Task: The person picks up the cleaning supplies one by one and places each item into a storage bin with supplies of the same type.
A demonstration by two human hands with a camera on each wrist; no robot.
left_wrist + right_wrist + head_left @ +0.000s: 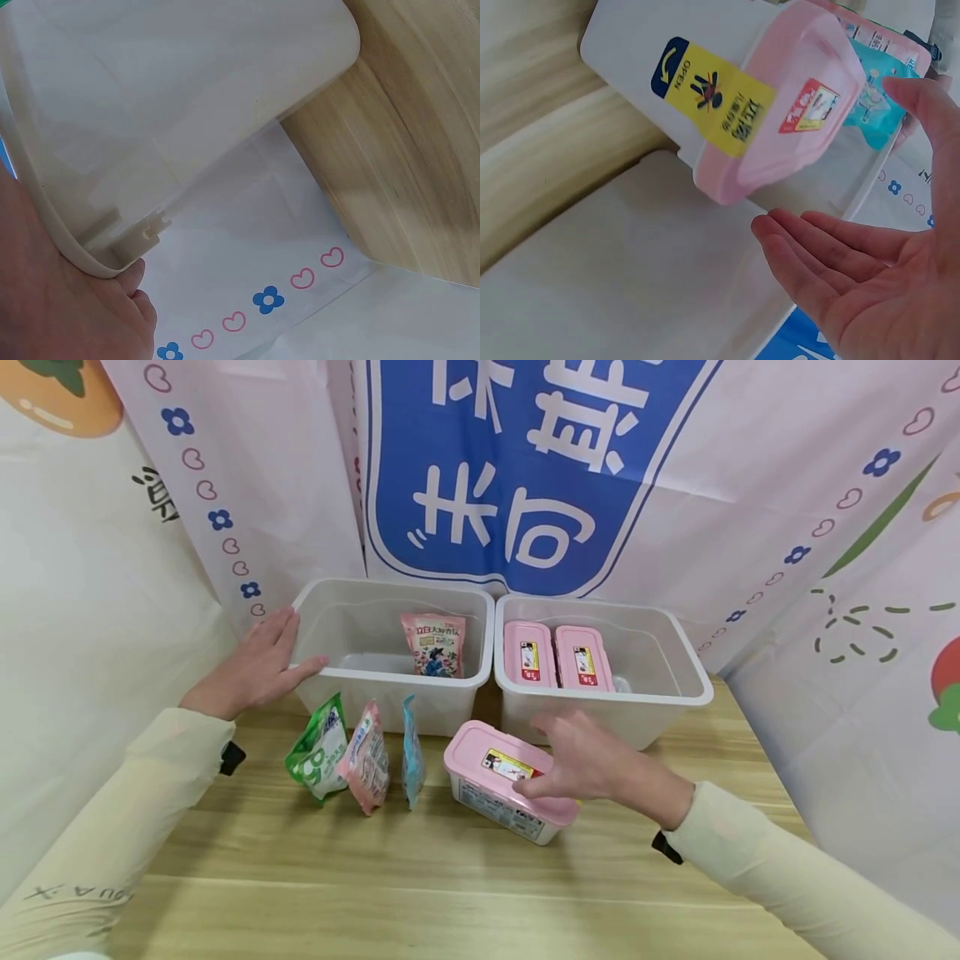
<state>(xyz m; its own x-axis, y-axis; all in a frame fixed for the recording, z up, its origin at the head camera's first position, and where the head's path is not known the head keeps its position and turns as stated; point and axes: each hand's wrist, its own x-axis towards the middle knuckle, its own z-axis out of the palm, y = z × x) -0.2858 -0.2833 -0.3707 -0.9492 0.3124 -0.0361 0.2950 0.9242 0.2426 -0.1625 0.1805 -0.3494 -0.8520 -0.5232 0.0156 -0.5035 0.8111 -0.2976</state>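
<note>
Head view: a pink-lidded tub (491, 781) stands on the worktop (360, 885), just below centre of frame. Its long axis runs from upper left to lower right. The right hand (581, 760) is the nearer, poised above the tub's right end with the thumb over the lid; a grip is not established. The tub thus lies immediately to the left of and below this hand. The left hand (247, 668) is well apart, laid over the left rim of the left bin (442, 710), thumb spread from the fingers. The right bin (637, 718) stands directly above the tub in frame; its front edge is the nearest obstacle. Inside, two matching tubs (583, 656) occupy the left part, with open room to their right. Three upright pouches (367, 760) stand left of the tub; the lower worktop offers clear room.

Left wrist view: the left hand, lower left, bears against the bin's rim at a corner; fingertips show beyond it. Nothing else is held.

Right wrist view: the tub sits upper centre, its yellow-labelled end facing the lens. The right hand, lower right, is unclosed, fingers extended and thumb apart, with a visible gap between fingertips and lid.
</note>
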